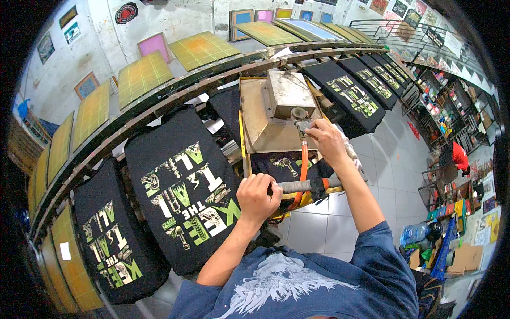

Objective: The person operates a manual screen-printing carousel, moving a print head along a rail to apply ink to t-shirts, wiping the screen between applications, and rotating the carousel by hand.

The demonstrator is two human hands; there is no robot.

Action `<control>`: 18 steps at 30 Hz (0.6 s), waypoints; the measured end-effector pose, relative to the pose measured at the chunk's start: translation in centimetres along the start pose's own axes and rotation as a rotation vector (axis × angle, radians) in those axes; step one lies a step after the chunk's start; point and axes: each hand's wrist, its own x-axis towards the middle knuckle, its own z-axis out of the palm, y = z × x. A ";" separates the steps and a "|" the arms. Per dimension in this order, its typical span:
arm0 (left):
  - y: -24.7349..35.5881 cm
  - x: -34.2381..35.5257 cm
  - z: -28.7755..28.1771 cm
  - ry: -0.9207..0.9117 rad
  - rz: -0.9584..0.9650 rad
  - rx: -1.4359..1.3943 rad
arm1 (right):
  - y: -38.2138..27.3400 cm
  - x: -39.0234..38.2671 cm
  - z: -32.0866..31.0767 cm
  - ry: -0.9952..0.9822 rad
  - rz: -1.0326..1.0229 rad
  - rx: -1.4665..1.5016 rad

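Observation:
A metal heater with a hood (259, 130) and a box-shaped housing (291, 91) stands over a black printed T-shirt (266, 162). My left hand (258, 198) is closed around the left end of its grey-wrapped handle bar (295, 186). At the heater's round metal fitting, my right hand (328, 142) pinches a small gas valve (303, 125). An orange hose (304, 169) runs down from that valve past the bar, which carries black tape and an orange band. Left of the heater lies another black T-shirt (175, 125) with white and green lettering, flat on its board.
More printed black T-shirts (348, 93) line the long metal rail (186, 85) on both sides. Yellow-green screen frames (204, 49) rest behind it. Grey floor tiles (340, 229) show at right, with cluttered shelves (451, 103) and a water bottle (413, 234) beyond.

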 end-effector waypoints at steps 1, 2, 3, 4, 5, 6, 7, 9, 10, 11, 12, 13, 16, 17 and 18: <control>0.0 0.0 0.0 0.003 0.002 0.005 | 0.1 -0.1 0.1 0.003 0.014 0.011; 0.0 0.0 0.1 -0.008 -0.010 0.017 | 0.2 -0.3 0.1 0.007 0.029 0.021; 0.1 0.0 0.2 -0.006 -0.009 0.013 | 0.2 -0.5 0.1 0.011 0.043 0.030; 0.0 0.1 0.3 -0.003 -0.009 0.013 | -0.2 -0.4 -0.3 0.019 0.043 0.046; 0.0 0.1 0.3 -0.001 -0.008 0.012 | -0.6 -0.4 -0.8 0.058 0.034 0.040; 0.0 0.0 0.3 -0.006 -0.011 0.019 | -1.0 -0.6 -1.4 0.097 0.026 0.033; 0.0 0.0 0.3 -0.014 -0.009 0.027 | -1.3 -0.8 -2.0 0.141 0.023 0.028; 0.1 0.0 0.2 -0.019 -0.002 0.036 | -1.9 -2.0 -3.9 0.205 0.082 -0.004; 0.0 -0.1 0.2 -0.019 0.005 0.042 | -2.0 -3.0 -4.4 0.241 0.115 -0.020; 0.1 0.0 0.4 -0.017 0.014 0.040 | -2.0 -4.2 -5.0 0.262 0.150 -0.008; 0.3 0.0 0.3 -0.020 0.008 0.036 | -2.1 -5.5 -5.4 0.284 0.186 0.004; 0.3 0.1 0.1 -0.025 0.013 0.053 | -2.2 -6.7 -6.0 0.307 0.218 0.016; 0.0 -0.1 0.1 -0.023 0.028 0.081 | -1.1 -9.6 -7.2 0.318 0.283 -0.004; 0.0 0.0 0.3 -0.026 0.032 0.090 | -0.3 -10.6 -7.4 0.329 0.303 -0.017; 0.0 -0.1 0.4 -0.024 0.025 0.099 | 0.5 -11.5 -7.3 0.327 0.370 -0.009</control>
